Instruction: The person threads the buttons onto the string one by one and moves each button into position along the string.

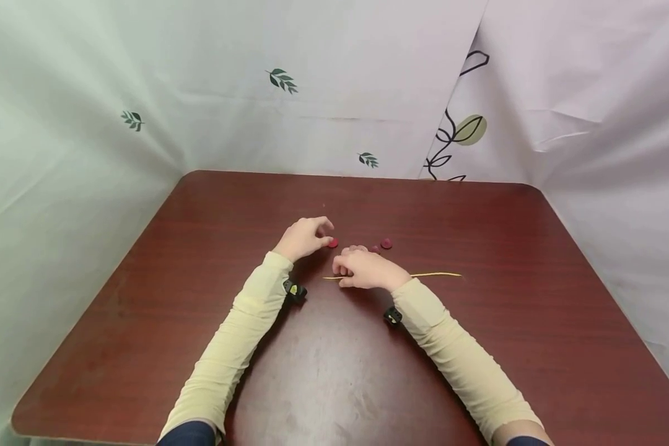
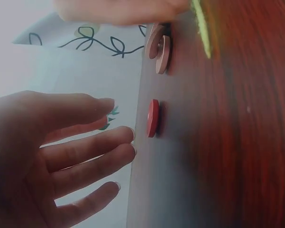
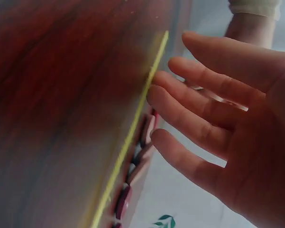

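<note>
Left hand (image 1: pixel 303 240), fingers loosely parted and empty, beside the red disc (image 2: pixel 153 118) on the table (image 1: pixel 479 235); right hand (image 1: pixel 370 269) likewise at the yellow cord (image 1: pixel 437 274), contact unclear. Low fingertips should pinch best.

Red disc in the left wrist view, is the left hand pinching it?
No, a gap shows between the red disc and the left hand.

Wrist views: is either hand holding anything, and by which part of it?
Nothing is held. The left hand is open beside the red disc; the right hand is open by the yellow string, possibly touching it.
</note>
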Motion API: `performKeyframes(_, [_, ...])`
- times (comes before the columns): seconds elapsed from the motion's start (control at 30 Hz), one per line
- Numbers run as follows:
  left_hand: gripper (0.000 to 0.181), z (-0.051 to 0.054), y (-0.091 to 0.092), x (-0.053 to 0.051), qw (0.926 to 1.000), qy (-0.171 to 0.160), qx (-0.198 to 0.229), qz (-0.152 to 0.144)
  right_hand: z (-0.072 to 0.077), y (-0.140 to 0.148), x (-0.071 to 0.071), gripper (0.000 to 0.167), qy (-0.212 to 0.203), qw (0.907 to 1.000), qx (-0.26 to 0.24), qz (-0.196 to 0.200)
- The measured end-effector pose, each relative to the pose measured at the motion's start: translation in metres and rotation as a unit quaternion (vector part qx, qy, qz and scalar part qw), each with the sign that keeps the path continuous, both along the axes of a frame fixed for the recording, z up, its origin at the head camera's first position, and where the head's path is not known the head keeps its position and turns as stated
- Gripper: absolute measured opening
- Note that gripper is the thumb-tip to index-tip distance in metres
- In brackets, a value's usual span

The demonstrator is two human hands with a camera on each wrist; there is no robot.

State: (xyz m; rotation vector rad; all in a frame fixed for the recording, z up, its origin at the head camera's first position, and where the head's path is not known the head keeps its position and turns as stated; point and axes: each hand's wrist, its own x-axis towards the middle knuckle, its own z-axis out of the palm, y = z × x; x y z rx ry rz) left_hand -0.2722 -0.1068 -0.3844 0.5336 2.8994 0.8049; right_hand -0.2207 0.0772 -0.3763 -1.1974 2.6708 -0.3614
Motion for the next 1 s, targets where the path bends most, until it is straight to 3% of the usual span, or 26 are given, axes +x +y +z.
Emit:
performKeyframes(0.33, [0.025,-0.001,-0.002,0.000,0.9999,-0.012,-0.003,0.003,-0.009,-0.013,-0.006,0.012,0.006,0.9984,0.050,-0.024])
performKeyframes(0.77, [0.023,0.001,-0.004,-0.002,0.9998,-0.004,-0.008,0.018,-0.006,-0.013,-0.009,0.009,-0.006,0.9971,0.075,-0.013])
performKeyframes(1.0, [0.020,0.001,-0.004,-0.002,0.9998,0.000,-0.007,0.020,-0.003,-0.003,-0.010,0.015,-0.027,0.9993,0.026,0.000])
